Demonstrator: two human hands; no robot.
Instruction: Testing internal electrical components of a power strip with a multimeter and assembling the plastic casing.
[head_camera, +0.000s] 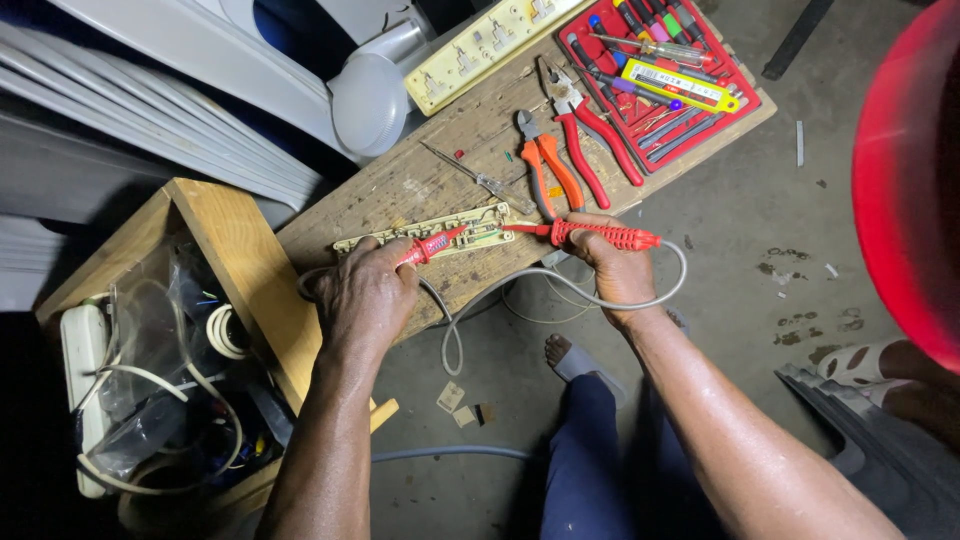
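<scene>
A red rim (905, 170), cut off, nears the lens; left hand (365, 295) and right hand (615, 265) each grip a red probe (595, 233).

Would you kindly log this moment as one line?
left hand: red probe on opened power strip | right hand: red probe handle | wooden bench

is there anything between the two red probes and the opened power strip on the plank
Nothing visible does. The left hand holds a red probe and the right hand holds the other red probe; both tips already reach the opened power strip. The orange pliers lie just behind it on the wooden plank, off the probes' line.
</scene>
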